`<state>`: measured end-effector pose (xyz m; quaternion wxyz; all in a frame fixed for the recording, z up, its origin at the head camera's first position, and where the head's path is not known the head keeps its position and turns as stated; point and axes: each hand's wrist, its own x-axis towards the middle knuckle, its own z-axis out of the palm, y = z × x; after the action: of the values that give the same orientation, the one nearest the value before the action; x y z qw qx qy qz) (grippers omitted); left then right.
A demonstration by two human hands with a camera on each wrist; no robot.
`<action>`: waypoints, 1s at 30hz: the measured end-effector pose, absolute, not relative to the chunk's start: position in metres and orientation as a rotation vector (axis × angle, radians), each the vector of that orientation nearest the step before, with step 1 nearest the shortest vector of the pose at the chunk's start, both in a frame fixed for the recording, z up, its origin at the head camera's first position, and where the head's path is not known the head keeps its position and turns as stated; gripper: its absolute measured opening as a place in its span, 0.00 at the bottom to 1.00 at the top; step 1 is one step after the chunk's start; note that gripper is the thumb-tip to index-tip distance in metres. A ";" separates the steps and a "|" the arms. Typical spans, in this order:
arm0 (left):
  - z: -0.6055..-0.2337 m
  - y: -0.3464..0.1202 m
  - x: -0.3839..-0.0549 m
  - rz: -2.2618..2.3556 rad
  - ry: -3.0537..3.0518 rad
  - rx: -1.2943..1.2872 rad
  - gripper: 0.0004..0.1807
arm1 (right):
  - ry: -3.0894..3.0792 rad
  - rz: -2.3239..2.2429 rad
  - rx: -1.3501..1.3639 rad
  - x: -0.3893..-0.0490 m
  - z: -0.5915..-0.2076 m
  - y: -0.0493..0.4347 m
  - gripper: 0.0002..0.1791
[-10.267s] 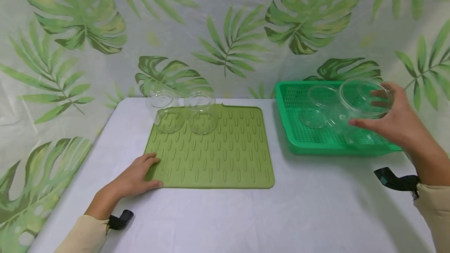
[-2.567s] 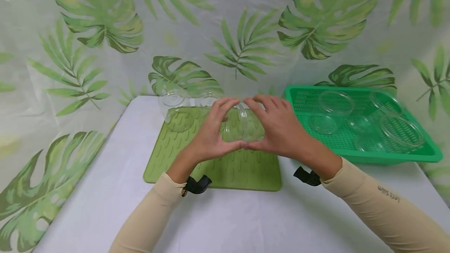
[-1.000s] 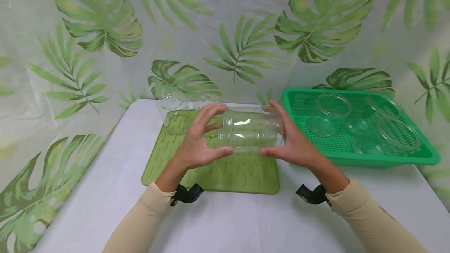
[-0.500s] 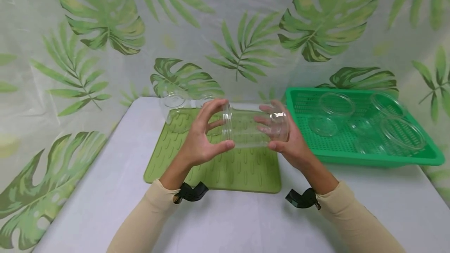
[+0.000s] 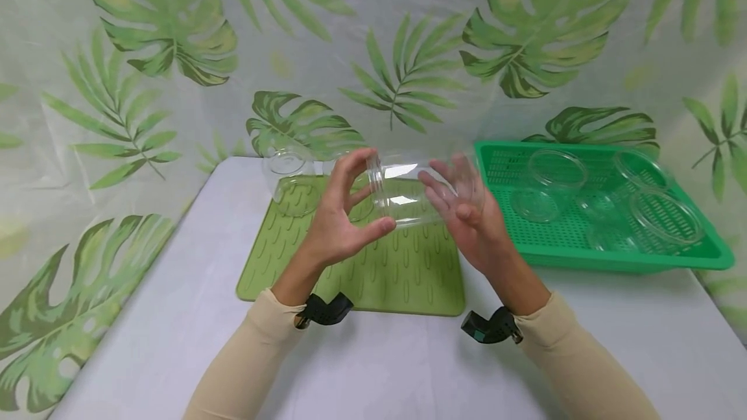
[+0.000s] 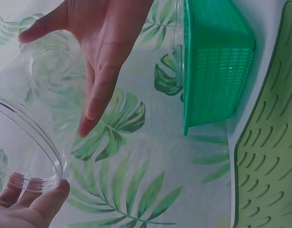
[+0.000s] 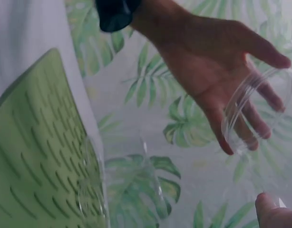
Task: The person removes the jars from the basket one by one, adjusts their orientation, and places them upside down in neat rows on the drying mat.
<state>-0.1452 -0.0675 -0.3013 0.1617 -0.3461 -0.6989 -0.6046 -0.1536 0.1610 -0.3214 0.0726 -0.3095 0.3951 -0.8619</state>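
A clear wide-mouthed jar [image 5: 403, 194] lies sideways in the air above the green mat, its base end slightly raised at the right. My left hand [image 5: 338, 225] grips it round the ridged mouth, thumb in front and fingers behind. At the base end is my right hand [image 5: 481, 229], with its fingers [image 6: 101, 90] straight and spread against or close behind the wall; contact is unclear through the clear material. Two similar jars stand at the mat's far left: one jar [image 5: 290, 180] shows fully, while another jar [image 5: 334, 166] is partly hidden by my left hand.
The ribbed green drying mat [image 5: 350, 290] lies on a white-covered table [image 5: 397, 368]. A green plastic basket [image 5: 618, 263] to the right holds several clear jars. Leaf-patterned cloth [image 5: 397, 50] hangs behind the table.
Earlier, my right hand held a jar over the basket while the left touched the mat. In the last second, my right fingers have straightened and the jar's base end has risen slightly.
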 end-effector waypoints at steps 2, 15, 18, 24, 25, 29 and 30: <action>-0.301 -0.066 -0.146 -1.732 -1.992 -0.987 0.57 | 1.155 -2.596 -0.928 -0.154 -0.322 0.160 0.35; -0.303 -0.064 -0.142 -1.682 -1.953 -1.030 0.58 | 1.211 -2.607 -0.976 -0.150 -0.319 0.159 0.38; -0.304 -0.066 -0.141 -1.644 -1.963 -1.031 0.58 | 1.256 -2.606 -0.976 -0.150 -0.318 0.160 0.40; -0.307 -0.070 -0.140 -1.369 -2.010 -1.059 0.54 | 1.233 -2.621 -0.951 -0.151 -0.318 0.165 0.42; -0.308 -0.071 -0.139 -1.298 -2.014 -1.071 0.52 | 1.226 -2.628 -0.950 -0.151 -0.317 0.168 0.43; -0.308 -0.082 -0.134 -1.080 -2.010 -1.112 0.48 | 1.254 -2.662 -0.957 -0.152 -0.315 0.180 0.48; -0.307 -0.087 -0.132 -1.053 -2.001 -1.121 0.47 | 1.274 -2.665 -0.956 -0.152 -0.314 0.184 0.48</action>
<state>-0.1317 -0.0872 -0.3075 0.3038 -0.4230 -0.7554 -0.3976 -0.1522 0.1838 -0.3145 0.0183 -0.3078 0.4102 -0.8583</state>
